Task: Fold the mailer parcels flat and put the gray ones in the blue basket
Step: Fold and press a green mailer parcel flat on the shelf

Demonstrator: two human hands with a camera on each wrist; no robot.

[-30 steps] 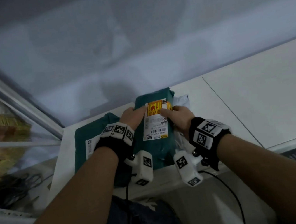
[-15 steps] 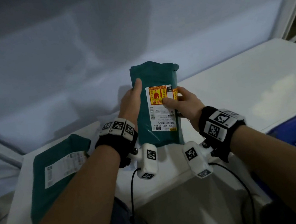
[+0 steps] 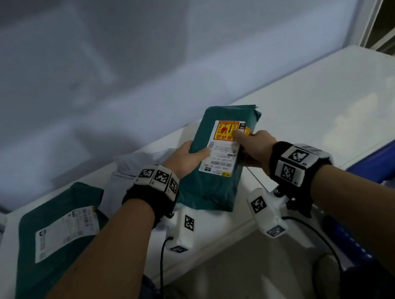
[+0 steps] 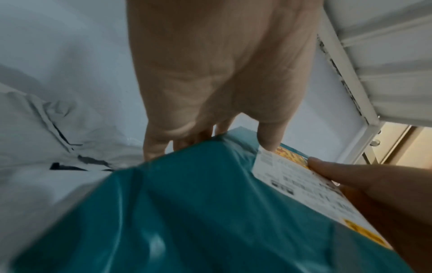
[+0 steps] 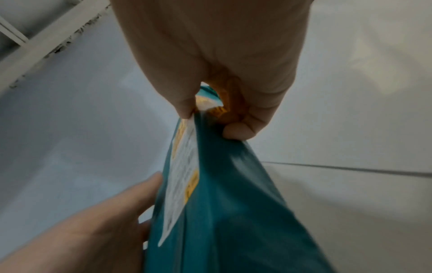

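Head view: left hand (image 3: 187,160) and right hand (image 3: 255,146) grip the opposite long edges of a folded teal mailer parcel (image 3: 217,172), thumbs on its shipping label (image 3: 222,146), above the white table (image 3: 327,113). A gray mailer (image 3: 126,165) lies at 9 o'clock of it, a flat teal mailer (image 3: 58,238) at 8 o'clock, the blue basket (image 3: 394,159) at 3 o'clock. Risk: slick film may spring open once released, undoing the fold.

The folded parcel (image 3: 215,164) sits between the left hand (image 3: 185,161) and right hand (image 3: 255,148), above the table (image 3: 315,117). Another parcel (image 3: 55,239) lies flat at far left; a basket (image 3: 394,159) stands right of the table.
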